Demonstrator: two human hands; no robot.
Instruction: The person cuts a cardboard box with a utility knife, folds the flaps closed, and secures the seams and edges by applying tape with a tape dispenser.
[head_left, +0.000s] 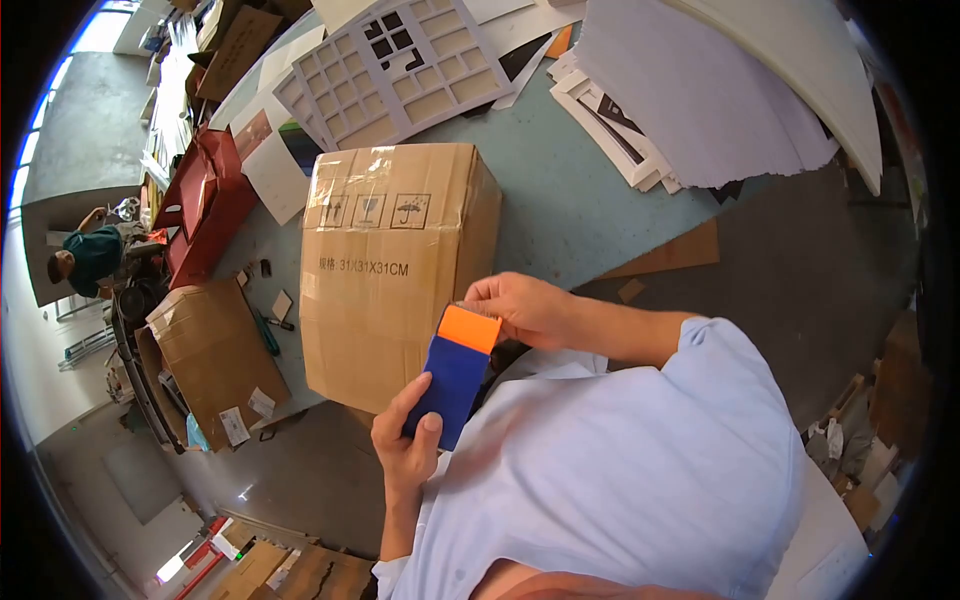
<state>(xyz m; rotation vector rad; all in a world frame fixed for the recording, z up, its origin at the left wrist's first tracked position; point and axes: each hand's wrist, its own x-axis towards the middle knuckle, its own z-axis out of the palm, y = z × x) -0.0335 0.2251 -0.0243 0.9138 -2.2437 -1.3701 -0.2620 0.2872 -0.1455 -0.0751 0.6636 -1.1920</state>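
My left hand holds a flat, rectangular blue piece with an orange end, its thumb and fingers gripping the blue lower part. At the orange end, my right hand is closed in a pinch. Something thin and clear or greyish seems to show at its fingertips, too small to name. Just beyond both hands stands a taped cardboard box, printed with handling symbols and "31X31X31CM".
The box stands on a blue-green table. White grid panels and stacked pale sheets lie at the far side. Left are an open cardboard carton, a red container and small tools. Another person is farther left.
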